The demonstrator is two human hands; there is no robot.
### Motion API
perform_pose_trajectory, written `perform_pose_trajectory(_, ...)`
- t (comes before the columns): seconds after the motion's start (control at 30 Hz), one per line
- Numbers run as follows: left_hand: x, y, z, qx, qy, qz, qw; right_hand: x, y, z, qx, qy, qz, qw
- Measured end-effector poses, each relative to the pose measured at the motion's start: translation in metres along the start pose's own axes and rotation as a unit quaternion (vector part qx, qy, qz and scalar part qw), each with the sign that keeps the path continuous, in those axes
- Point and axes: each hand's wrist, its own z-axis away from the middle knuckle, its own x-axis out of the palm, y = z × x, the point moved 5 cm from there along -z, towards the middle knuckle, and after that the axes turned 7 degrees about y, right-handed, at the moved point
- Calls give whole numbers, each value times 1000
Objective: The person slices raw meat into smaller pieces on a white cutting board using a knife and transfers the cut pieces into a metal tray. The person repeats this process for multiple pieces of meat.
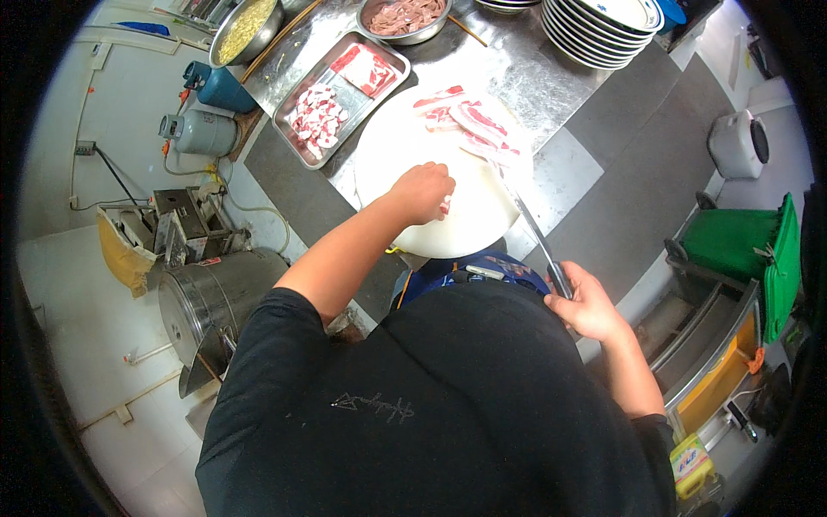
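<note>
My left hand (423,194) is closed around a small piece of raw meat (446,205) over the round white cutting board (400,148). My right hand (585,300), beyond the board's near right edge, grips the black handle of a long knife (533,226). The blade slants up and left, and its tip lies by several slices of raw pork belly (481,123) at the board's far side. Left of the board, a steel tray (303,158) holds small cut meat pieces (318,119) in its near part and a larger slab of meat (366,69) in its far part.
Beyond the board on the steel table (510,58) stand a bowl of sliced meat (406,16), a bowl of yellowish shreds (245,31) and stacked plates (597,32). Gas cylinders (207,132) and a steel drum (207,297) are at left, a green bin (730,242) at right.
</note>
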Motion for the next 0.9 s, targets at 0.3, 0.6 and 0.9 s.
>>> perform_pose_trajectory(0.3,24,-69,58,-305,256,550,734,1,-11,-1,-12,-16,-22,1000)
perform_pose_trajectory(0.6,37,-35,103,-314,386,113,860,28,-17,-50,-13,-132,-110,985)
perform_pose_trajectory(0.9,41,-51,73,-127,377,221,891,43,-6,-80,13,-29,33,999)
